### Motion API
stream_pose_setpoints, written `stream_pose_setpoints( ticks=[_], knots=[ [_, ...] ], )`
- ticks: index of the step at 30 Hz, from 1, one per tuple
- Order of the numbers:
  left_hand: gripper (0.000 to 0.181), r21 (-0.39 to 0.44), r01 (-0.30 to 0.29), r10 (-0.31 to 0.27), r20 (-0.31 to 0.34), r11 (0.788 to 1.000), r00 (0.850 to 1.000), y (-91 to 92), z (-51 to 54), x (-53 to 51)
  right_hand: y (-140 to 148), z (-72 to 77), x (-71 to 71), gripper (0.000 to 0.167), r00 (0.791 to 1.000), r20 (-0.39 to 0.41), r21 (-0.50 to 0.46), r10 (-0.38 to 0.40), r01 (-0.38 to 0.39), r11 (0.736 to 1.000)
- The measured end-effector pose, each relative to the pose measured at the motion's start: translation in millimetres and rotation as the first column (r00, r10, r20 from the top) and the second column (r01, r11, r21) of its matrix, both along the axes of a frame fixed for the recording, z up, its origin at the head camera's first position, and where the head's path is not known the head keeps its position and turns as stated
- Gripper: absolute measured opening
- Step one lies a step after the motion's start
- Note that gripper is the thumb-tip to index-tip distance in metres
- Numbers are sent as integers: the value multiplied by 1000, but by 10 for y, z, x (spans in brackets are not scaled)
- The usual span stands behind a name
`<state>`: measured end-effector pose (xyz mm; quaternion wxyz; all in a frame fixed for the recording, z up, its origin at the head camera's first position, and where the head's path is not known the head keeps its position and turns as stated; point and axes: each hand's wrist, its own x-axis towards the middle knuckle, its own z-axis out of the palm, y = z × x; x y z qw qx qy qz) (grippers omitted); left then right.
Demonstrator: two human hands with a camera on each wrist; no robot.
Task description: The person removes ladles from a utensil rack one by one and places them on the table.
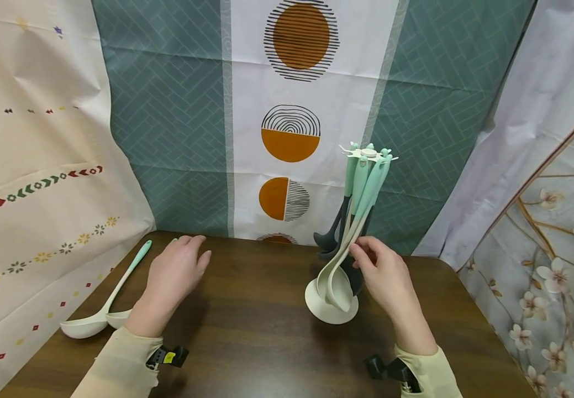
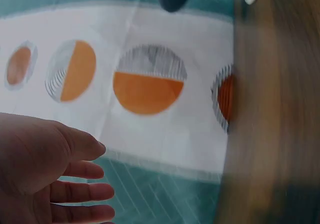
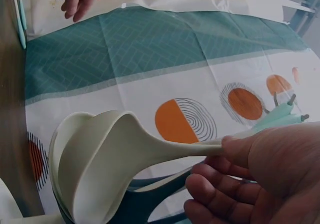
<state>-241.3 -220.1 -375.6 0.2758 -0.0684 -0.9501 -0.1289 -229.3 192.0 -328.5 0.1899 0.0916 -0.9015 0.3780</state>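
At lower left, beside a downed mint-handled ladle (image 1: 88,326), the left hand (image 1: 174,271) is held empty, fingers loose. Right of centre, a cream ladle (image 1: 340,290) on the stand (image 1: 328,318) is pinched by the right hand (image 1: 381,271), seemingly being hung or unhooked; steadiness seems needed next.

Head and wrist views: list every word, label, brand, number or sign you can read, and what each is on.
No readable text in any view.
Yellow label on the left wrist strap: too small to read.
Ladles: no lettering visible.
Backdrop: printed circles and patterns, no words.
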Motion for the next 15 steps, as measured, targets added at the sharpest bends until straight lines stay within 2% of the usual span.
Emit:
stream_pose_setpoints(
  ticks=[6, 15],
  knots=[
    [38, 14, 54, -54, -31, 998, 998, 285, 85, 15, 88, 19, 7, 24, 999, -23, -20, -33, 32, 999],
    [40, 35, 113, -111, -70, 993, 991, 644, 189, 47, 190, 52, -10, 32, 998, 2, -45, -59, 59, 997]
  ],
)
